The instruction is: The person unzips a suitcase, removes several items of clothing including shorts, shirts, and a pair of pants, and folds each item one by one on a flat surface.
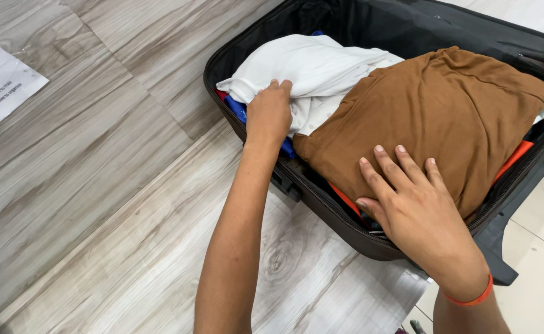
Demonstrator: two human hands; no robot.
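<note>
Lying open on the wood-grain floor (98,204), a dark suitcase (321,198) holds a pile of folded clothes. Left hand (269,114): fingers curled and pinching the near-left edge of the white garment (309,65), which sits at the far left of the case. Right hand (417,207): palm down, fingers spread flat, pressing the near edge of the brown garment (445,111); the heel of the hand rests over the suitcase's near rim. Brown garment lies on top, overlapping the right side of the white one and filling the right part of the case. Blue cloth (238,108) shows beneath the white garment at the left rim; orange cloth (514,158) shows under the brown one at the right. Orange band (470,300) on the right wrist. White printed sheet of paper (0,83) lies on the floor, far left, well apart from the case.
</note>
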